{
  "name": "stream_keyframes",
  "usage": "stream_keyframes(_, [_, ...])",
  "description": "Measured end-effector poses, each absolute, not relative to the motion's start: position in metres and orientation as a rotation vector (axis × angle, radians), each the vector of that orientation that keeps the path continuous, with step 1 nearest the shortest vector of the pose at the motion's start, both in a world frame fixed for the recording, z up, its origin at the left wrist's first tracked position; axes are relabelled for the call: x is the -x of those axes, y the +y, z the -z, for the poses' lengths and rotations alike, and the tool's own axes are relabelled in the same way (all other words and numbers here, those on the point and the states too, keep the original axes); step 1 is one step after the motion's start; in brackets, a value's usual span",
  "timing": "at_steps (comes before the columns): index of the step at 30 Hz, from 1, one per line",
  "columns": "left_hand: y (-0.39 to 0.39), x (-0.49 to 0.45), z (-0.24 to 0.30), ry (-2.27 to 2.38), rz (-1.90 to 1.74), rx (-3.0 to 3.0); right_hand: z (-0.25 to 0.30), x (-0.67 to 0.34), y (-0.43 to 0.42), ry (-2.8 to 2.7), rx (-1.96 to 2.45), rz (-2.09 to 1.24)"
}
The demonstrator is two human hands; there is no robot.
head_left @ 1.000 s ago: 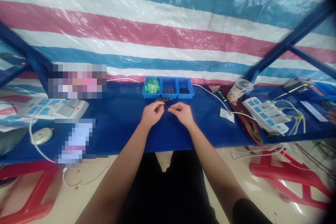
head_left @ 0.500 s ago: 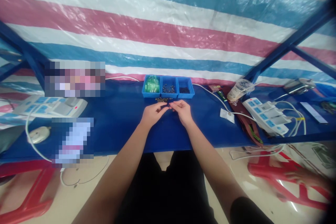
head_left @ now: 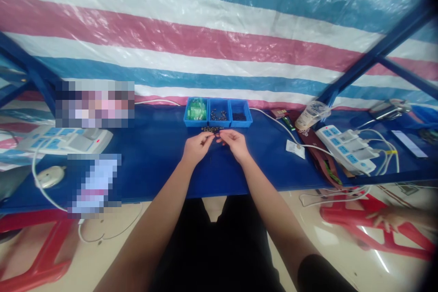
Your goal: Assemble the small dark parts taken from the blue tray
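Observation:
My left hand (head_left: 195,147) and my right hand (head_left: 233,141) rest on the blue table (head_left: 153,155), fingertips pinched and nearly meeting. Each pinch seems closed on something too small to make out. Just beyond the fingertips lies a small pile of dark little parts (head_left: 212,129). Behind the pile stand three blue bins in a row: the left bin (head_left: 196,112) holds green pieces, the middle bin (head_left: 219,114) small dark metal parts, the right bin (head_left: 240,115) black bits.
A white power strip (head_left: 344,148) with cables and a plastic cup (head_left: 310,116) lie at right. Another power strip (head_left: 63,139) and a mouse (head_left: 50,175) sit at left. Red stools (head_left: 376,230) stand on the floor, where another person's hand (head_left: 386,220) reaches. A striped tarp hangs behind.
My two hands have moved together, away from me toward the pile, until the fingertips nearly touch. Another person's hand has come into view at the lower right by the red stool.

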State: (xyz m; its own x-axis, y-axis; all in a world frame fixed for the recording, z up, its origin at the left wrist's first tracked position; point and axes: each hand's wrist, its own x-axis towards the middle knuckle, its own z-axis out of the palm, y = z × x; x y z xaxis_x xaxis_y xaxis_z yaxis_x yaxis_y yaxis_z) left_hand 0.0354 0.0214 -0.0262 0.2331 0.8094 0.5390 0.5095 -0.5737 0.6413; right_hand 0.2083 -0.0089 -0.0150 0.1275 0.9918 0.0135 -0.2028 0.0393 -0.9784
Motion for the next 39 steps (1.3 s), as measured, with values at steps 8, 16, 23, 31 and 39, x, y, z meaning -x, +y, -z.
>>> stream_keyframes(8, [0.0207,-0.0352,0.0262,1.224,-1.260,-2.190,0.0159,-0.2086,-0.0095,-0.976,1.093,-1.199])
stream_keyframes(16, [0.0238,-0.0349,0.0308,1.166,-1.348,-2.235,0.0156,-0.2084,-0.0098,-0.941,1.068,-1.228])
stream_keyframes(23, [0.0230,-0.0351,0.0306,1.182,-1.349,-2.214,0.0156,-0.2086,-0.0105,-0.959,1.074,-1.225])
stream_keyframes(31, [0.0241,-0.0344,0.0306,1.186,-1.357,-2.216,0.0176,-0.2086,-0.0090,-0.978,1.070,-1.231])
stream_keyframes(39, [0.0235,-0.0347,0.0292,1.197,-1.359,-2.221,0.0153,-0.2086,-0.0102,-0.961,1.072,-1.234])
